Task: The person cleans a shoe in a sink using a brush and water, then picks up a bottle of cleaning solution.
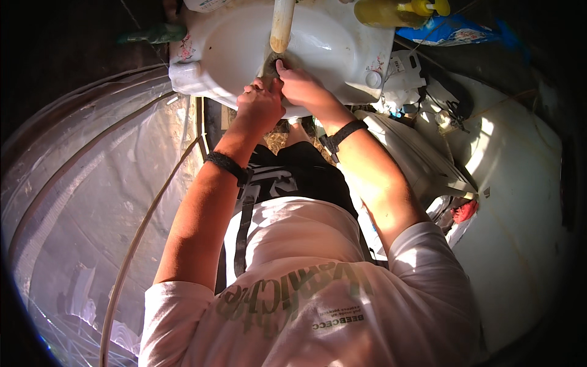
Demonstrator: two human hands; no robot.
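A white washbasin [220,41] with small pink flower prints lies before me, its white spout [281,25] stained brown towards the tip. Just below the spout, my right hand [300,87] has its thumb pressed on a dark grey-brown item [271,64], whose kind I cannot make out. My left hand [261,98] is beside it at the basin's near rim, fingers curled in against the right hand. Whether the left fingers also grip the item is hidden. Both wrists wear black straps.
A pump bottle [390,13] of yellow liquid lies at the back right by a blue plastic bag [451,33]. A green bottle [156,34] is left of the basin. A white jug [406,69] and a round white cap [373,79] are at the right.
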